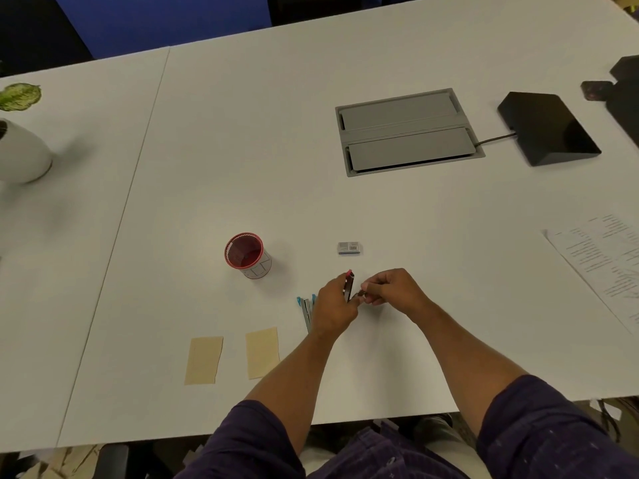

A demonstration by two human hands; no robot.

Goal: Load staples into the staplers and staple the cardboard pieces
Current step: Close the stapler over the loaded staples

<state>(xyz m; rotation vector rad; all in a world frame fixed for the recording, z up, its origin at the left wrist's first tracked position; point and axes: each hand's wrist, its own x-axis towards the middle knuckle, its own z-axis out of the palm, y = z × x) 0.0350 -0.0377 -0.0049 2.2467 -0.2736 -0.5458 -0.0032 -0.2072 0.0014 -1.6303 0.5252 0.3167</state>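
My left hand (333, 307) grips a small red stapler (349, 283), held upright and opened above the white table (242, 167). My right hand (392, 286) has its fingers curled at the stapler's lower end, pinching something small and metallic there; I cannot tell exactly what. A blue stapler (306, 311) lies open on the table just left of my left hand, partly hidden by it. A small grey staple box (349, 248) sits a little beyond my hands. Two tan cardboard pieces (203, 360) (262, 352) lie side by side at the near left.
A red mesh cup (246, 254) stands left of the hands. A grey cable hatch (408, 131) and a black device (548, 127) with a cord sit farther back right. Printed papers (601, 257) lie at the right edge, and a white plant pot (22, 153) stands far left.
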